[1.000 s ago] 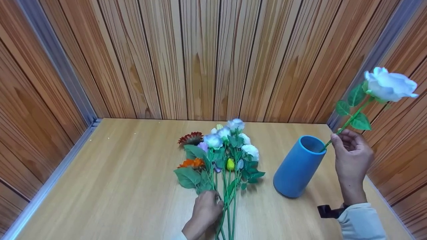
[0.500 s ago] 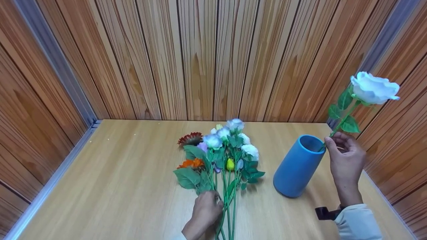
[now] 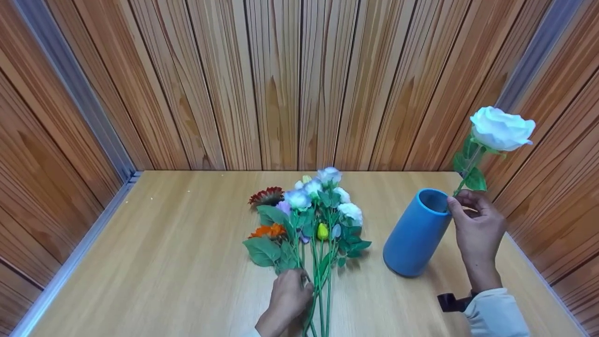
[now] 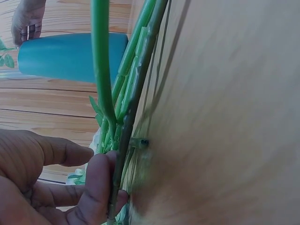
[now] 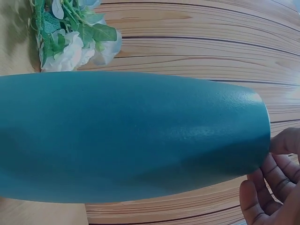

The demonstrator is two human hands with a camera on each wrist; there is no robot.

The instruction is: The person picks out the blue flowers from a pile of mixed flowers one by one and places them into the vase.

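My right hand (image 3: 482,229) pinches the stem of a white rose (image 3: 503,128) right at the rim of a blue vase (image 3: 414,238). The lower stem goes into the vase mouth, while the bloom leans out to the upper right. In the right wrist view the vase (image 5: 131,136) hides the stem, and the hand's fingers (image 5: 281,176) touch its rim. My left hand (image 3: 288,295) has curled fingers at the green stems (image 3: 323,290) of a bunch of artificial flowers (image 3: 299,199). The left wrist view shows a dark stem (image 4: 133,108) against those fingers.
The bunch lies on the wooden table (image 3: 178,262), left of the upright vase, with a red-brown flower (image 3: 266,195), an orange flower (image 3: 269,230) and a yellow bud (image 3: 323,231). Wood-panelled walls (image 3: 276,84) enclose the table at the back and sides.
My right hand has moved left and slightly down, lowering the rose stem further into the vase; the bloom has come left and down. My left hand and the bunch have stayed put.
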